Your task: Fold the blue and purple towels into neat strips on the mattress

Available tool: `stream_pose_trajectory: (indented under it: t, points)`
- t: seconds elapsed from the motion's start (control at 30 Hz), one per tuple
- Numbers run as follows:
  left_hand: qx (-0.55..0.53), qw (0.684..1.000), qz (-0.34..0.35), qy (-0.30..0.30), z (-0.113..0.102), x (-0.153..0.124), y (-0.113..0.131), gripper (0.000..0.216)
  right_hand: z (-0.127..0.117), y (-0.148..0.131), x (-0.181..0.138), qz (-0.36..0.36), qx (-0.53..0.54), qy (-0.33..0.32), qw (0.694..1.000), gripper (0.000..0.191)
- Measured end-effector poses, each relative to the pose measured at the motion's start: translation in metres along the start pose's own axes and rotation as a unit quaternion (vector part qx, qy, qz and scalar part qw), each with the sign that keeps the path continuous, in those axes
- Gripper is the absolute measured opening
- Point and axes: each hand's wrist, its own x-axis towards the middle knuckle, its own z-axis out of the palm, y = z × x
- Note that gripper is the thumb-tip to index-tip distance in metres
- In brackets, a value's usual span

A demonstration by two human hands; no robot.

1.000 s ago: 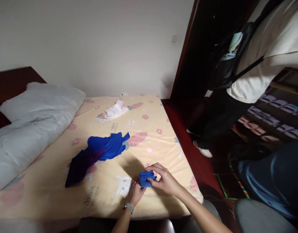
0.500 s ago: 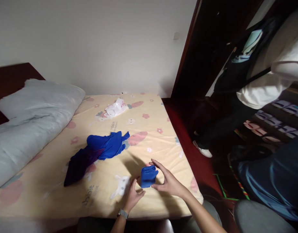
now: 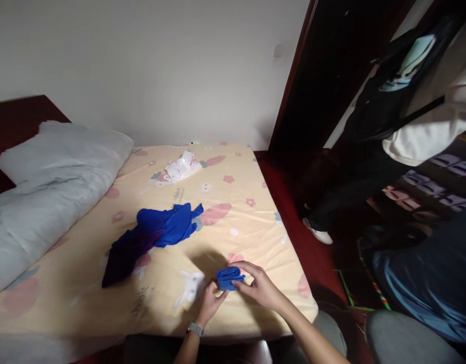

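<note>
A blue cloth point(image 3: 228, 279), folded and rolled into a small compact bundle, is between my hands near the front edge of the bed; its coiled layers show on top. My right hand point(image 3: 261, 287) grips its right side, fingers at the back and thumb in front. At its lower left, my left hand point(image 3: 210, 303) pinches it with thumb and fingertips, a watch on that wrist. Farther left lies a crumpled cloth point(image 3: 167, 227), bright blue on one part and dark purple on the other.
The patterned bed sheet point(image 3: 218, 235) lies under everything. A white plastic bag point(image 3: 182, 166) rests toward the wall, and a pale grey quilt point(image 3: 62, 187) fills the left side. A person in dark trousers point(image 3: 346, 187) stands at right by shelves of shoes point(image 3: 426, 184).
My hands have closed in on the blue bundle from both sides. It has tipped, so its coiled end now faces up more. The standing person has shifted slightly right.
</note>
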Motion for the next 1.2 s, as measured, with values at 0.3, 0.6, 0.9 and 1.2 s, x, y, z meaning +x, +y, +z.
stream_pose_trajectory:
  t: [0.3,0.6,0.9,1.2]
  points:
    - [0.008,1.0,-0.011,-0.002,0.0,-0.003,-0.004,0.052,-0.003,-0.001,-0.002,-0.006,0.023,-0.01,1.0,0.073]
    - [-0.013,1.0,0.01,-0.002,0.002,-0.002,-0.003,0.061,-0.003,-0.006,-0.004,-0.003,0.017,-0.035,0.999,0.078]
    - [0.003,0.999,-0.042,-0.008,0.003,0.003,-0.011,0.032,-0.012,-0.003,0.001,0.01,-0.013,0.031,0.999,0.025]
    - [-0.267,0.946,-0.134,0.129,-0.014,0.095,-0.003,0.06,-0.119,0.095,0.045,0.119,0.049,0.294,0.947,0.05]
